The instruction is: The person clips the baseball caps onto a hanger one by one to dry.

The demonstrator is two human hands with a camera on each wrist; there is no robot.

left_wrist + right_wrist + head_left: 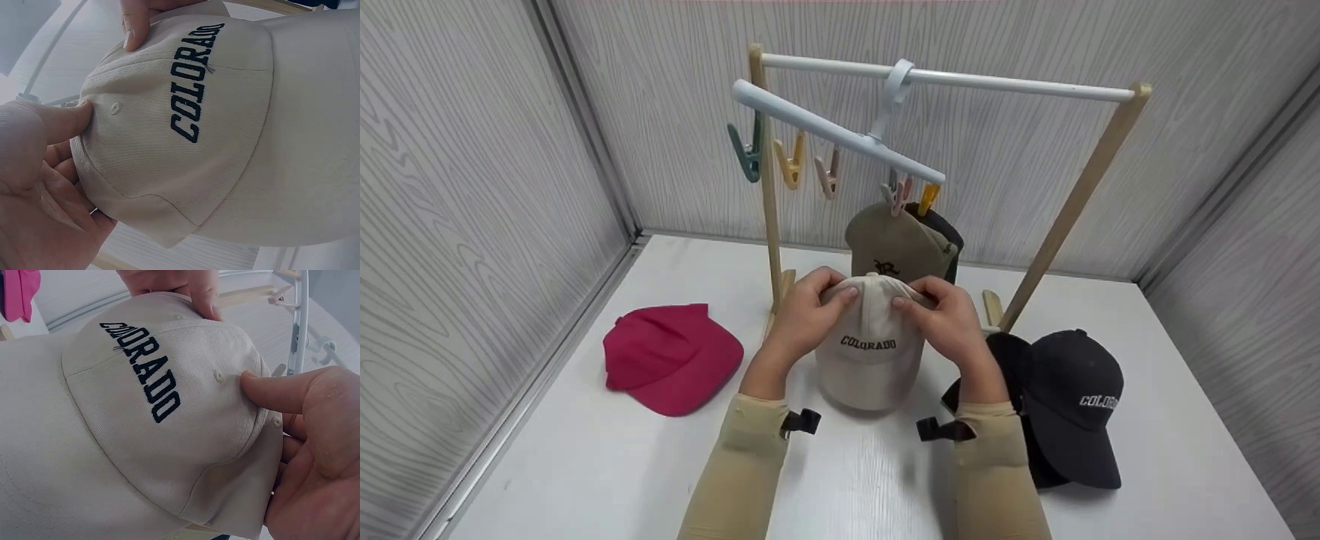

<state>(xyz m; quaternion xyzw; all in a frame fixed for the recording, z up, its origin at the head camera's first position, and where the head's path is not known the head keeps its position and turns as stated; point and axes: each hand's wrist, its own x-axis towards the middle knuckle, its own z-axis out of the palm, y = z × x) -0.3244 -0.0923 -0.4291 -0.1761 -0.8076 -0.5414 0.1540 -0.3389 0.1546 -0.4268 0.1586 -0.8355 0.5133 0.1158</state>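
A cream baseball cap (870, 367) with dark COLORADO lettering hangs brim down between both hands, above the table. My left hand (810, 307) pinches the crown's left side, thumb in front and fingers behind. On the other side my right hand (949, 315) pinches the crown the same way; its thumb also presses the fabric in the right wrist view. Just behind the cream cap, an olive cap (896, 240) and a black cap (941, 225) hang from clothespins on a pale blue hanger (832, 131).
The hanger hooks over a white rod (1020, 82) on a wooden stand (1076, 202). Green (748, 154), yellow (790, 163) and pink (828, 176) clothespins dangle at its left. A crimson cap (671, 356) lies left; black caps (1072, 405) lie right, near my right forearm.
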